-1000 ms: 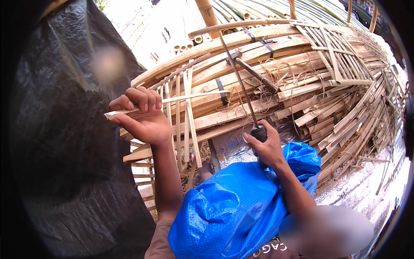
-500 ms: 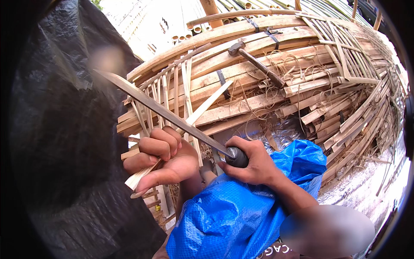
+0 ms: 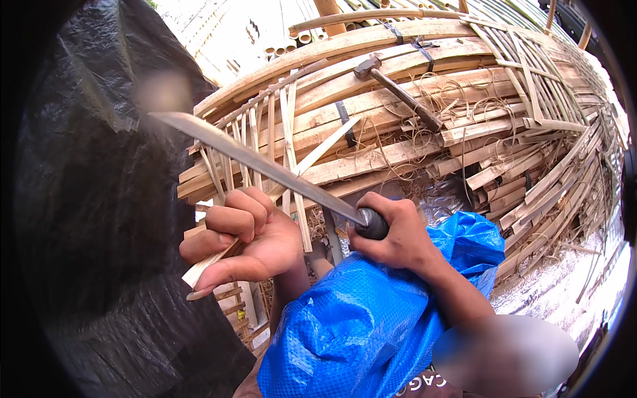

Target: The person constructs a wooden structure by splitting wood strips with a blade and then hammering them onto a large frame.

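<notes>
My left hand [image 3: 255,242] is closed round a pale bamboo strip [image 3: 330,146]. One end of the strip shows by the thumb; the other slants up to the right, behind the blade. In my right hand [image 3: 401,235] is the dark, rounded handle of a long knife [image 3: 249,160]. Its blade points to the upper left, passing above my left fingers and across the strip. A blue woven plastic sheet [image 3: 348,331] covers my lap beneath both hands.
Beyond my hands lies a large stack of split bamboo slats [image 3: 385,103], with a hammer [image 3: 401,93] and curly shavings on it. Thin strips [image 3: 271,132] lean across its left part. Black plastic sheeting [image 3: 113,232] hangs at the left. Bamboo poles [image 3: 288,50] lie behind.
My right hand has moved slightly up and right with the knife, and the blade's broad face shows more. My left hand has shifted a little left with the bamboo strip.
</notes>
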The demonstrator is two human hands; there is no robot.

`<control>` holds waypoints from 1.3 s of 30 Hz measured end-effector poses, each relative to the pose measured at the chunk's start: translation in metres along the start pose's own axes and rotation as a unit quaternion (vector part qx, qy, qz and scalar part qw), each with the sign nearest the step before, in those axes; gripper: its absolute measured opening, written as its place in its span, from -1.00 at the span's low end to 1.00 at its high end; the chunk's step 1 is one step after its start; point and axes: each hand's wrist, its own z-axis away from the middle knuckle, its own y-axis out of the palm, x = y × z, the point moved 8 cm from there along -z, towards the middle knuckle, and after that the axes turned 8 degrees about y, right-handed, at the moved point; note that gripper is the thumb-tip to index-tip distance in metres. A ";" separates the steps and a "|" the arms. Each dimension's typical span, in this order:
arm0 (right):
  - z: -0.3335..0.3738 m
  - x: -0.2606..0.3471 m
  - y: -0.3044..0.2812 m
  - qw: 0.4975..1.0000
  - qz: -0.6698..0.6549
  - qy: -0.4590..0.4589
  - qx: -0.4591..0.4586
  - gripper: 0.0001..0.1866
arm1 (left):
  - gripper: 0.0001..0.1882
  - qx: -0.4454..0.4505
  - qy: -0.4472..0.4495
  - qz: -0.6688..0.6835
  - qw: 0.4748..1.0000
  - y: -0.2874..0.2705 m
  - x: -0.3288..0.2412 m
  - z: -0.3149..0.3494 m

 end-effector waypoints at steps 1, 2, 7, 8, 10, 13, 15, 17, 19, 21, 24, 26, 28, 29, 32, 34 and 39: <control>-0.007 -0.013 -0.003 0.999 0.001 0.038 -0.014 -0.69 | -0.44 0.003 -0.003 -0.007 1.000 -0.002 0.000 -0.002; -0.013 -0.033 -0.004 0.999 0.006 0.027 -0.037 -0.68 | -0.44 0.006 -0.006 -0.013 1.000 -0.002 0.000 -0.003; -0.011 -0.024 -0.010 0.997 0.036 0.047 -0.047 -0.69 | -0.44 -0.003 -0.008 -0.022 1.000 -0.009 -0.001 -0.002; -0.007 -0.015 -0.011 0.998 0.032 0.035 -0.043 -0.69 | -0.44 -0.005 -0.008 -0.029 1.000 -0.010 -0.001 -0.003; -0.001 -0.004 -0.009 0.999 0.025 0.017 -0.037 -0.69 | -0.44 -0.006 -0.001 -0.006 1.000 -0.006 0.000 0.001; -0.005 -0.009 -0.006 0.999 0.027 -0.006 -0.033 -0.70 | -0.44 0.003 -0.004 0.003 1.000 -0.002 0.001 0.002; -0.022 -0.038 -0.008 0.998 0.024 0.035 -0.054 -0.72 | -0.43 0.007 -0.013 -0.015 1.000 -0.003 -0.001 -0.002; -0.031 -0.062 -0.016 0.994 0.045 0.079 -0.065 -0.71 | -0.43 -0.002 -0.012 -0.011 1.000 -0.002 0.001 0.000; -0.028 -0.055 -0.015 0.995 0.045 0.056 -0.070 -0.71 | -0.43 -0.007 -0.008 -0.015 1.000 -0.005 0.001 -0.001; -0.019 -0.040 -0.015 0.996 0.049 0.032 -0.069 -0.70 | -0.42 -0.012 -0.006 -0.015 1.000 -0.008 0.001 -0.001; -0.025 -0.041 -0.009 0.998 0.035 0.034 -0.045 -0.69 | -0.42 -0.007 -0.007 -0.014 1.000 -0.008 0.001 -0.002; -0.045 -0.081 -0.023 0.987 0.089 0.102 -0.090 -0.65 | -0.42 -0.016 -0.015 -0.036 0.999 -0.007 0.000 -0.005; -0.042 -0.072 -0.019 0.989 0.083 0.082 -0.094 -0.65 | -0.42 -0.021 -0.008 -0.062 0.998 -0.013 0.002 -0.002; -0.040 -0.067 -0.019 0.989 0.079 0.095 -0.079 -0.66 | -0.42 -0.031 -0.005 -0.040 0.999 -0.016 0.004 -0.005; -0.030 -0.058 -0.014 0.997 0.043 0.046 -0.049 -0.67 | -0.41 0.005 0.004 -0.031 1.000 -0.012 0.001 -0.003; -0.044 -0.086 -0.025 0.989 0.065 0.082 -0.105 -0.69 | -0.41 -0.012 -0.008 -0.003 1.000 -0.009 0.007 -0.004; -0.033 -0.077 -0.025 0.989 0.063 0.094 -0.096 -0.67 | -0.41 -0.004 -0.001 -0.038 0.999 -0.012 0.006 -0.005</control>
